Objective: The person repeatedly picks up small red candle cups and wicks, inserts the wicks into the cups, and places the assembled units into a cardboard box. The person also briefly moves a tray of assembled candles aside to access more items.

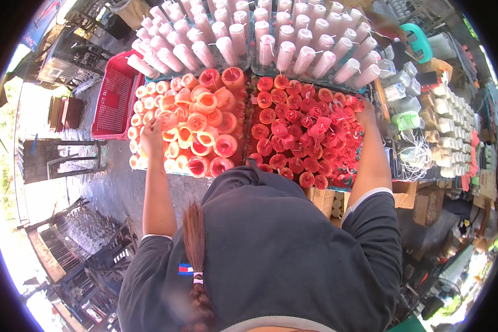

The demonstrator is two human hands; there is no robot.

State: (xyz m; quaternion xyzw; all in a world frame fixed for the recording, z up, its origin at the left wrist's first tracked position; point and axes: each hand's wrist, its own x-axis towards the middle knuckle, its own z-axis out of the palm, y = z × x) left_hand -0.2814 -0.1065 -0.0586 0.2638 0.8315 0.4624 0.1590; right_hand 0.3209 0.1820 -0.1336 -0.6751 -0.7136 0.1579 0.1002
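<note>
Two hands — left hand [151, 133] on orange candles [196, 124], fingers' state unclear — right hand [366, 113] beside red candles [304, 130].

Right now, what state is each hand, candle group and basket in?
left hand: resting on the orange candles, fingers curled, grip unclear
right hand: at the far edge of the red candles, grip hidden
orange candles: unlit, packed upright
red candles: unlit, packed together
white candles: unlit, standing in rows
red basket: empty

Far left, at the rim: blue sign with a red patch [43, 21]. Near right, beside the candles: open brown cardboard box [329, 202]. Further right: brown cardboard cartons [420, 200], stacked small white packets [454, 130].
</note>
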